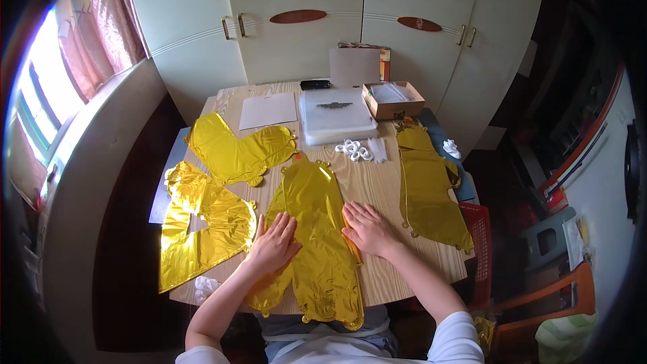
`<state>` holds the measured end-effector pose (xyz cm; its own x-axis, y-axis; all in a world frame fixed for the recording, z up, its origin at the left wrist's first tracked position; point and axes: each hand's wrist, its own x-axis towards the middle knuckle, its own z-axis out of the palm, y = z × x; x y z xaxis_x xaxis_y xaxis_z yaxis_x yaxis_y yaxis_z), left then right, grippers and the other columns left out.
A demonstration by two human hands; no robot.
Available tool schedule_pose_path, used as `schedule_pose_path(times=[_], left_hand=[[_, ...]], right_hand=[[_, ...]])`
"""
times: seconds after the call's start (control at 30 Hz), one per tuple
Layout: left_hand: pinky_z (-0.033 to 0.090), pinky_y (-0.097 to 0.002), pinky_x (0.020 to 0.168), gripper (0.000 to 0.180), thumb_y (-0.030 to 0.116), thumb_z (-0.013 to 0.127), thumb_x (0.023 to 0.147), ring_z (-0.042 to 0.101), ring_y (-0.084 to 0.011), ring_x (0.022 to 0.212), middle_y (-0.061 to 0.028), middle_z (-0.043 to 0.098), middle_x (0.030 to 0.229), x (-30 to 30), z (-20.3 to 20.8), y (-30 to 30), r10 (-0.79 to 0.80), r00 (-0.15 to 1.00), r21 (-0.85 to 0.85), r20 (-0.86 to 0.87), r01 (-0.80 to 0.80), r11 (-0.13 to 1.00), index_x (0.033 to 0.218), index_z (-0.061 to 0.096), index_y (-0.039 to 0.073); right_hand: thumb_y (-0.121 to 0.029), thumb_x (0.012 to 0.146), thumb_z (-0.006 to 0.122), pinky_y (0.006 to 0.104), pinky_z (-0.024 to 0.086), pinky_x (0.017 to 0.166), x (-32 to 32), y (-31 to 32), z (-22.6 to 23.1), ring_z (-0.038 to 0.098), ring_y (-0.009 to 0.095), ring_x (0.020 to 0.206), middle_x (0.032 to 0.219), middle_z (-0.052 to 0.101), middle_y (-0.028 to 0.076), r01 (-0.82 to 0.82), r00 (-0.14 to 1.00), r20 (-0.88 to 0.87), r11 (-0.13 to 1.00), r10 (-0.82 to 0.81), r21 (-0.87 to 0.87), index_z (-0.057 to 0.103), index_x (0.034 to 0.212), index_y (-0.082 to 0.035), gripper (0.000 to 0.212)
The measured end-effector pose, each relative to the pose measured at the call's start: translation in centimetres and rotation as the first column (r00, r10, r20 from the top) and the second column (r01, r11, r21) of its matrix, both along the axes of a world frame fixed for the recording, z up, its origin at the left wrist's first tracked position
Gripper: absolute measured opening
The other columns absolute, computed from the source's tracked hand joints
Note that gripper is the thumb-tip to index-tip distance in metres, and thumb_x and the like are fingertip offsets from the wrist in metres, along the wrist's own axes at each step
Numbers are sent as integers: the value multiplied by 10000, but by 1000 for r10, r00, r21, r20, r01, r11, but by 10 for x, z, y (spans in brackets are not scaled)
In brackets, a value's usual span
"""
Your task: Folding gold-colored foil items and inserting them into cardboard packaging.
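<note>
A flat gold foil balloon lies lengthwise on the wooden table in front of me, its lower end hanging over the near edge. My left hand rests flat on the balloon's left side, fingers stretched out. Along its right edge lies my right hand, also flat with fingers extended, beside a narrow orange strip that it partly covers. Neither hand grips anything. To the left are two more flat gold foil balloons, an angled one and a wider crumpled one. Another gold foil balloon lies at right.
A stack of clear plastic bags stands at the back, beside a cardboard box of thin white pieces. White ribbon rolls and short clear straws lie before it. A red basket is at the table's right, near a wooden chair.
</note>
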<state>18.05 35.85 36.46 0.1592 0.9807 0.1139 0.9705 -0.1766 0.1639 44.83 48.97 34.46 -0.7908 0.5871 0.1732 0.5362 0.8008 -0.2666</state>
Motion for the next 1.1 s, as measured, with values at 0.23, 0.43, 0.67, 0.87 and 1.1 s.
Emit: schedule_pose_path(times=[0.23,0.43,0.67,0.87,1.1], left_hand=[[159,-564,1152,845,510,514,934,325,-357,1404,-246,374,1471,19,4,6,0,995,-4,99,0,1000,1486,199,-47],[176,-539,1157,826,485,520,941,309,-348,1413,-241,356,1484,23,11,5,-1,955,-78,296,25,997,1487,201,-45],[167,-543,1162,560,283,593,896,340,-340,1395,-186,459,1415,3,20,-36,23,984,-72,175,-10,997,1330,461,-45],[147,-626,1133,503,253,592,893,313,-334,1413,-175,455,1418,12,16,-56,-9,994,-56,112,16,998,1298,514,-35],[73,-647,1129,531,230,561,911,252,-334,1443,-179,408,1463,30,14,-54,-9,994,-96,113,20,995,1361,460,-33]], right_hand=[[-485,1016,314,428,190,1184,0,1,0,297,286,1427,1504,381,157,-1,1000,-16,1000,1,0,359,1446,19,664],[-496,1005,348,425,190,1184,-1,2,-4,294,288,1429,1505,376,166,11,1000,-13,1000,-10,28,361,1445,18,677],[-539,990,355,414,183,1188,0,2,1,278,286,1436,1517,354,170,15,1000,14,1000,-15,16,340,1457,13,724],[-552,988,343,409,177,1190,-1,-1,3,272,279,1438,1520,355,154,17,1000,26,999,-18,28,336,1461,7,733],[-553,988,342,407,173,1190,-1,1,0,268,269,1440,1523,353,146,19,1000,21,999,-20,32,341,1460,6,731]])
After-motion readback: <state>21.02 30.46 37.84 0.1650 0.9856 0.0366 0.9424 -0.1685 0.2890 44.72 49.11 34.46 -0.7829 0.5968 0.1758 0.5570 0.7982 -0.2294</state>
